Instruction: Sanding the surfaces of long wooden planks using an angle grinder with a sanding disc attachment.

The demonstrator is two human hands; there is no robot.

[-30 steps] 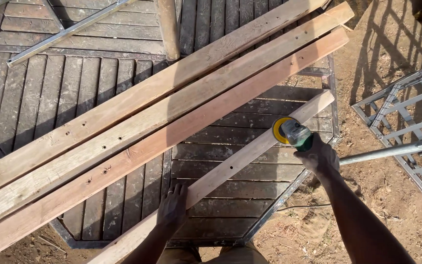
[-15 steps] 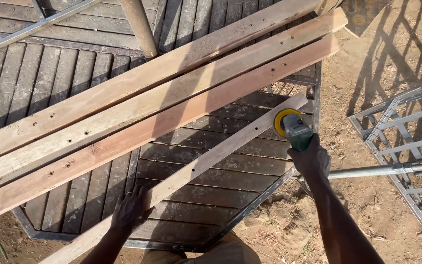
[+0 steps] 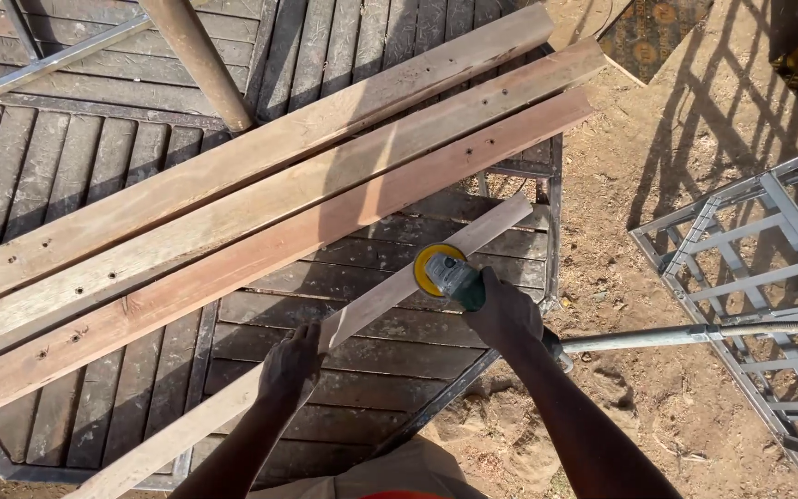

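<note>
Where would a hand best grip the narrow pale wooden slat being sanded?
Grip the narrow pale wooden slat on its near lower stretch, from above, as the left hand does. It lies flat and slim on the dark slatted table, clear of the yellow-disc sander in the right hand.

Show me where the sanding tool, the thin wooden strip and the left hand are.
sanding tool [image 3: 445, 272], head view, on its yellow disc and body.
thin wooden strip [image 3: 371, 303], head view, on its bare middle.
left hand [image 3: 290, 365], head view, on its back.
</note>
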